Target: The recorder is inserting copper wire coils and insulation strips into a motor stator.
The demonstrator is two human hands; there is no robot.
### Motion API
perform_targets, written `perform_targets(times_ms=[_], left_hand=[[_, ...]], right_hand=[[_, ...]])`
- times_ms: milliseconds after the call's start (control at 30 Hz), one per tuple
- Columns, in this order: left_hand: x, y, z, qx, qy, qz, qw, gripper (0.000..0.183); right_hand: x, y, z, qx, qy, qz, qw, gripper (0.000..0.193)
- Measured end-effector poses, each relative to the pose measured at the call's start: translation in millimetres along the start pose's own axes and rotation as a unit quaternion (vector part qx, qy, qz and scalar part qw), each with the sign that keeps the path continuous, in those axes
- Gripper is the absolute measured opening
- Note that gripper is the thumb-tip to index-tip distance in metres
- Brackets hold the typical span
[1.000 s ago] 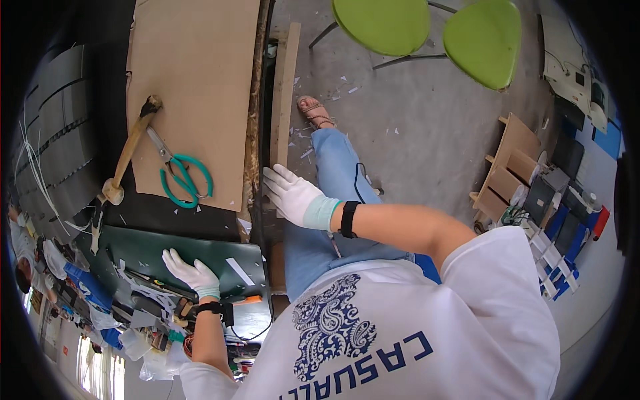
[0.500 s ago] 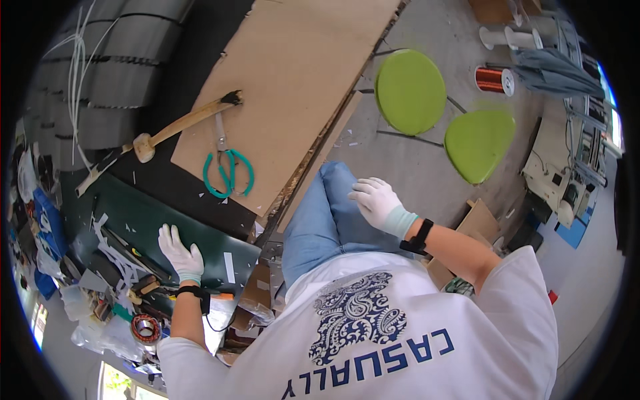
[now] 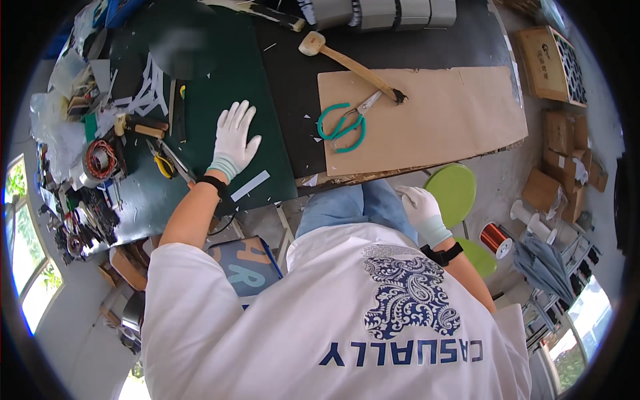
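My left hand (image 3: 235,139), in a white glove, rests open on the dark green mat (image 3: 267,107), fingers stretched out and nothing in it. Just below it lies a white paper strip (image 3: 251,186). To its left are yellow-handled pliers (image 3: 162,163). My right hand (image 3: 420,208), also gloved, is by my right thigh, below the bench edge, with its fingers loosely extended and holding nothing. On a brown cardboard sheet (image 3: 440,120) lie scissors with teal handles (image 3: 363,133). A mallet with a pale head (image 3: 311,44) has its wooden handle reaching over the cardboard.
Metal cylindrical cores (image 3: 380,13) stand at the bench's far side. A wire-wound stator (image 3: 100,160) and clutter fill the left side. Green stools (image 3: 451,193), a copper wire spool (image 3: 495,240) and cardboard boxes (image 3: 565,150) are to the right.
The view has swung left, bringing the bench square in front. My left hand stays flat on the mat. My right hand has come down beside my thigh.
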State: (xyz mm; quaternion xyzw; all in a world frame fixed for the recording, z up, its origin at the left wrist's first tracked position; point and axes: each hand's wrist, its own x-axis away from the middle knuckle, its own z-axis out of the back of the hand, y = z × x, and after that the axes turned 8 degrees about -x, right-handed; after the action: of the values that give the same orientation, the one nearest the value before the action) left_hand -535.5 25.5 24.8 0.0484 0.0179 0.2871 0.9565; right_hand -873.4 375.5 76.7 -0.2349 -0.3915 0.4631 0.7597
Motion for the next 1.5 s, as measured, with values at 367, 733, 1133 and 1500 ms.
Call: perform_targets(times_ms=[367, 733, 1133, 1500], left_hand=[[203.4, 123.7, 12.0, 0.097, -0.149, 0.022, 0.984, 0.07], [346.8, 212.8, -26.7, 0.138, -0.097, 0.367, 0.915, 0.044], [581.0, 191.2, -210.5, 0.02, -0.075, 0.697, 0.713, 0.055], [650.6, 168.8, -337.4, -0.033, 0.046, 0.671, 0.739, 0.061]], right_hand=[[-6.4, -11.9, 3.9, 0.036, -0.193, 0.09, 0.976, 0.026], [-42.4, -121.9, -123.8, -0.016, -0.274, 0.228, 0.934, 0.024], [-5.1, -5.0, -328.5, 0.266, -0.518, 0.088, 0.808, 0.034], [-121.4, 221.1, -702.0, 0.338, -0.361, -0.059, 0.867, 0.062]])
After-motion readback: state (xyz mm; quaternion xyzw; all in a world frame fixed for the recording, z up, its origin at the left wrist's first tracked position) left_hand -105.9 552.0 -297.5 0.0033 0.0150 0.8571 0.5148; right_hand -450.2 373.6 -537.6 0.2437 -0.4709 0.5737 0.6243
